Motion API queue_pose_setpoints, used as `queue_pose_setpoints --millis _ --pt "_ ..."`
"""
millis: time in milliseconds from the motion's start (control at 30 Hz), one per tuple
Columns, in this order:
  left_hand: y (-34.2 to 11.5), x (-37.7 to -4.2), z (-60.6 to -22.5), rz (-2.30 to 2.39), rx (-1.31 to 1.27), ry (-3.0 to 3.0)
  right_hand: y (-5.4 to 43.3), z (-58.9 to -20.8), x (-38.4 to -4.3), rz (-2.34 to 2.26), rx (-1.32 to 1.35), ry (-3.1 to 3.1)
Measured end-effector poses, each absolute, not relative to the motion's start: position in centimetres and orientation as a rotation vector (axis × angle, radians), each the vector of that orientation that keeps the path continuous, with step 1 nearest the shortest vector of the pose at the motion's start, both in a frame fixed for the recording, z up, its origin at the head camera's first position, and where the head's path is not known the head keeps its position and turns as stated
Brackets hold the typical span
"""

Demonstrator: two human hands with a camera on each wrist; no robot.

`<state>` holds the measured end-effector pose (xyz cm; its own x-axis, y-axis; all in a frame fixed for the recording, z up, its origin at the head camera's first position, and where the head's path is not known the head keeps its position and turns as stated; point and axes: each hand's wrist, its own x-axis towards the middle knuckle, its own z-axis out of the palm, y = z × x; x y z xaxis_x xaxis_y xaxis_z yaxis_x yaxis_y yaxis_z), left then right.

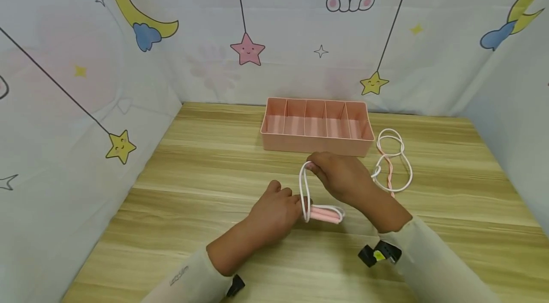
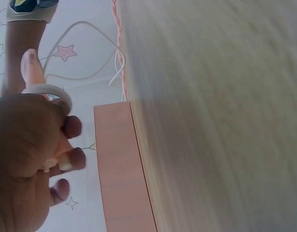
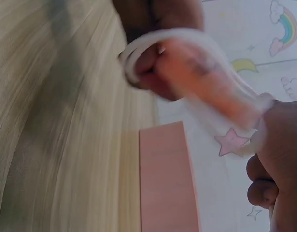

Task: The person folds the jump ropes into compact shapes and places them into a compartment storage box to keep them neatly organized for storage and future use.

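My left hand (image 1: 276, 210) grips one end of a pink-and-white cord bundle (image 1: 325, 216). Its pink part looks like smooth rods lying side by side, with white cord wrapped about them; in the left wrist view a pink end pokes out between the curled fingers. Above it, my right hand (image 1: 343, 176) pinches a loop of white cord (image 1: 301, 184) and draws it upward from the bundle. The right wrist view has the pink rods (image 3: 206, 82) blurred between the two hands, white cord around them.
A pink tray (image 1: 317, 145) with several compartments stands at the back of the wooden table (image 1: 193, 165). Right of it lies a loose white cord (image 1: 411, 169) with a twisted pink strand. Printed cloth walls (image 1: 291, 74) enclose the table at the back and sides.
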<state>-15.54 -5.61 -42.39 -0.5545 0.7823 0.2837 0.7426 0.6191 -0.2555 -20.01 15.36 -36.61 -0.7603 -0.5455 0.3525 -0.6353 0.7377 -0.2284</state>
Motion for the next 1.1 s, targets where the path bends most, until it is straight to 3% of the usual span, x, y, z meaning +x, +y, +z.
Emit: queue_pose_setpoints --millis 333,600,1100 --pt "-6.5 -15.9 -41.4 -0.28 -1.027 -2.406 16.4 -39.0 -20.4 0.477 0.782 -2.874" --pt "-6.3 -16.1 -40.6 -0.585 -0.733 -2.419 15.3 -40.8 -18.4 0.361 0.894 -2.879" --pt "-5.8 -17.1 -41.2 -0.362 -0.445 -2.653 12.5 -40.7 -14.2 0.243 1.182 -2.771"
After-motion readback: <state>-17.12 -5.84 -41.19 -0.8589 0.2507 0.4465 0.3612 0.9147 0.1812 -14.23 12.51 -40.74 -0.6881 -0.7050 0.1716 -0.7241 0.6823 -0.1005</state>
